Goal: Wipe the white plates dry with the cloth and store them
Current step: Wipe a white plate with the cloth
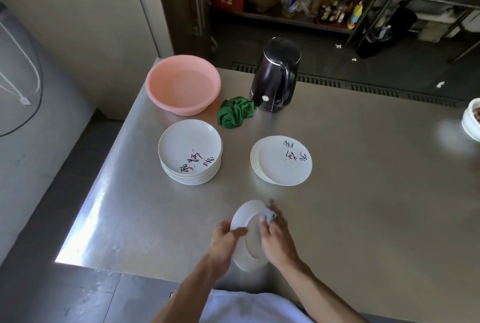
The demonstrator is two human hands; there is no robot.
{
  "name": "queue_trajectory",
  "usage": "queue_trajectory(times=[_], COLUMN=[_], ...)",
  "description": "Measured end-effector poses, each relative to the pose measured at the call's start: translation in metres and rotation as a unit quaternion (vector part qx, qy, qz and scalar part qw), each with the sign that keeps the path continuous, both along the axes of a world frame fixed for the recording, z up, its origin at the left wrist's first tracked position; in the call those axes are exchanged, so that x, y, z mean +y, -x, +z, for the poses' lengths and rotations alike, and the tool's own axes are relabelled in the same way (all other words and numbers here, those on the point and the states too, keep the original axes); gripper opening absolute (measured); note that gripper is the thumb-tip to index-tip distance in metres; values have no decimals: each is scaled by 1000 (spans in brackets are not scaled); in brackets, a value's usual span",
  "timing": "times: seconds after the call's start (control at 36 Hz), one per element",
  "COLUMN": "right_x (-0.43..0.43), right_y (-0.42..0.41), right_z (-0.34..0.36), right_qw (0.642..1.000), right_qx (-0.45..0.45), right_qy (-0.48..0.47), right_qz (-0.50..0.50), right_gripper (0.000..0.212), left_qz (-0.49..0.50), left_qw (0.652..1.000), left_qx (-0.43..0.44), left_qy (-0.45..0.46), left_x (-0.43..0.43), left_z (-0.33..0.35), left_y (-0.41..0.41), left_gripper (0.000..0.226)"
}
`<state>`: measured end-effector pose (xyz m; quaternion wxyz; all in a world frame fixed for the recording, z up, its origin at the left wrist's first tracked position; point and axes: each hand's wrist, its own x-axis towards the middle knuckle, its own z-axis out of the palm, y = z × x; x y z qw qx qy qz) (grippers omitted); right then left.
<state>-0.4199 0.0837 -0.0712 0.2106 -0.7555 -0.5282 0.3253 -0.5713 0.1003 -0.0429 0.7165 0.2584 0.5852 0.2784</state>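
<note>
One plate [253, 244], tilted over the table [363, 219] — left hand [226, 241] grips its rim, right hand [278, 239] holds a pale cloth [268, 215] against its underside.

Steel bench [363, 193], seen from above.
- Pink basin [183, 84]: far left corner, water inside.
- Black kettle [275, 76]: upright, right of basin.
- Green cloth [235, 112]: crumpled, touching kettle base.
- Left plate stack [190, 151]: white, brush lettering on top plate.
- Right plate stack [281, 160]: lower, fanned sideways, well apart from left stack.
- Held plate [252, 243]: white, tilted above near bench edge.
- Left grip [224, 241]: clasps plate rim, thumb across.
- Right grip [279, 241]: presses pale cloth [270, 215] to plate.
- White bowl [472, 120]: right edge, cut off.
</note>
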Motion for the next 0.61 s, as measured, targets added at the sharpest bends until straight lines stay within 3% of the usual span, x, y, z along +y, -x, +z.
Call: queue_trajectory(times=[0.08,0.14,0.22,0.28,0.31,0.39,0.5,0.61], right_x=[-15,-20,-14,-6,-5,-15,-35,-26], right_y=[11,14,12,2,-3,-8,6,8], right_z=[6,1,-10,-12,-12,-8,3,12], right_qw=[961,939,984,1000,999,996,966,930], right_qx=[-17,-14,-18,-2,8,8,-31,-183], right_qy=[-158,-174,-118,-15,30,40,-68,-158], right_qz=[227,297,133,6,-10,79,247,278], right_gripper=[51,50,47,46,46,50,64,74], left_qz=[-2,21,28,49,68,143,195,207], left_qw=[1000,998,994,992,990,978,958,942], left_qx=[-31,-62,-104,-111,-111,-140,-198,-231], left_qy=[-5,9,37,42,44,54,78,125], left_x=[-2,-6,-10,-9,-7,3,21,30], left_z=[1,-4,-7,-7,-8,-13,-11,-4], left_y=[-1,-1,2,6,8,11,6,-6], left_gripper=[47,44,40,38,34,35,38,43])
